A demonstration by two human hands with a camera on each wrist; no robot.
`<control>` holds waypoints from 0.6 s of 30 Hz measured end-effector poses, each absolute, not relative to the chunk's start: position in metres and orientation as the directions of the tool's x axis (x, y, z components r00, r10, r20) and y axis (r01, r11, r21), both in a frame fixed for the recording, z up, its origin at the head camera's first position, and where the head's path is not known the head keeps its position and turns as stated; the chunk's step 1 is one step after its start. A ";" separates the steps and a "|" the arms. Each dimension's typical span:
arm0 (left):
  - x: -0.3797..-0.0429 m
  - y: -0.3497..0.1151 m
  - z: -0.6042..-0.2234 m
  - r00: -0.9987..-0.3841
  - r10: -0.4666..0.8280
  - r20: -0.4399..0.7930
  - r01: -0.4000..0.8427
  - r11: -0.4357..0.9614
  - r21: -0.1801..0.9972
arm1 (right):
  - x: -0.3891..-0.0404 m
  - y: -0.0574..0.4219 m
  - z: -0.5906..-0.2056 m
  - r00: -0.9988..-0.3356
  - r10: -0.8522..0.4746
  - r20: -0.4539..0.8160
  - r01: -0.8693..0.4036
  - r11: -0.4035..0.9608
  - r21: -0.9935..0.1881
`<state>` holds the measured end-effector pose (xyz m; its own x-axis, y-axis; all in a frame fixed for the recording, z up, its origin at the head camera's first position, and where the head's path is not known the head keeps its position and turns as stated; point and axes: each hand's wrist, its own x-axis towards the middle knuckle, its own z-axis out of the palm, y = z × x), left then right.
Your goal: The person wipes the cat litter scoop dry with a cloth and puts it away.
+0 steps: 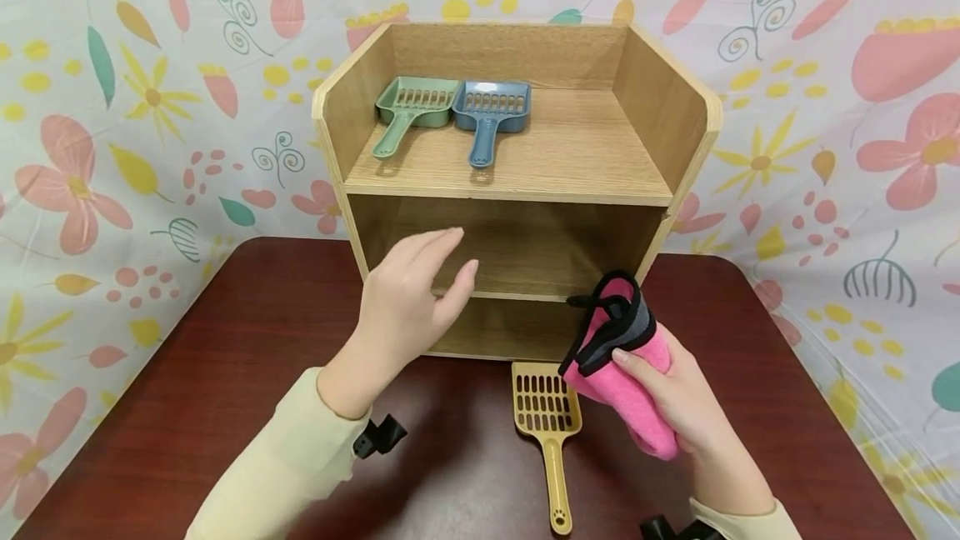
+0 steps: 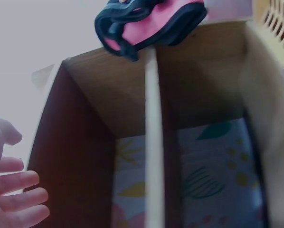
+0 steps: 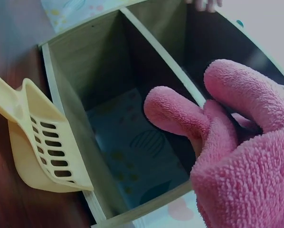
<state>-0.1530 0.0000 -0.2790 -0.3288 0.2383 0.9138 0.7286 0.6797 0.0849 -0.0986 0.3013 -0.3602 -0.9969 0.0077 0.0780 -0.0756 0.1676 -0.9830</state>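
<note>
My right hand point(image 1: 678, 394) grips a bunched pink fuzzy cloth point(image 1: 626, 402) with black trim, a black loop and a grey patch; the thumb presses on its near side. Its plush folds fill the right part of the right wrist view. Before the wooden shelf point(image 1: 510, 192), to the left, my left hand point(image 1: 408, 298) is raised with fingers extended and thumb apart, holding nothing. Below and between the hands, a yellow slotted litter scoop point(image 1: 553, 440) lies on the table, its head towards the shelf and near the cloth.
On the shelf's top board sit a green litter scoop point(image 1: 412, 111) and a blue litter scoop point(image 1: 491, 111), side by side. The shelf has two compartments below, one above the other. The dark red-brown table point(image 1: 247, 373) ends at a flower-printed curtain point(image 1: 135, 148).
</note>
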 end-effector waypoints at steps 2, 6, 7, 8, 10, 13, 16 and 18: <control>-0.152 -0.001 -0.289 -0.392 0.238 0.889 0.725 0.675 0.139 | -0.099 0.303 -0.360 -0.996 0.004 0.087 -0.084 0.202 -0.976; -0.148 -0.001 -0.307 -0.516 0.241 0.822 0.710 0.657 0.253 | -0.098 0.308 -0.361 -0.994 -0.014 0.104 -0.103 0.309 -0.945; -0.147 0.000 -0.312 -0.543 0.242 0.804 0.707 0.649 0.283 | -0.098 0.310 -0.361 -0.994 -0.023 0.110 -0.111 0.332 -0.937; -0.146 0.001 -0.317 -0.574 0.243 0.782 0.701 0.640 0.315 | -0.097 0.312 -0.361 -0.992 -0.036 0.118 -0.124 0.352 -0.928; -0.144 0.003 -0.325 -0.630 0.250 0.735 0.688 0.620 0.378 | -0.098 0.316 -0.363 -0.988 -0.063 0.139 -0.153 0.387 -0.909; -0.141 0.006 -0.337 -0.696 0.264 0.668 0.664 0.590 0.459 | -0.099 0.321 -0.364 -0.980 -0.107 0.170 -0.200 0.424 -0.884; -0.138 0.008 -0.347 -0.749 0.281 0.600 0.636 0.561 0.530 | -0.100 0.323 -0.366 -0.972 -0.139 0.188 -0.232 0.479 -0.847; -0.136 0.009 -0.354 -0.786 0.294 0.545 0.606 0.542 0.582 | -0.101 0.324 -0.368 -0.970 -0.150 0.189 -0.240 0.516 -0.822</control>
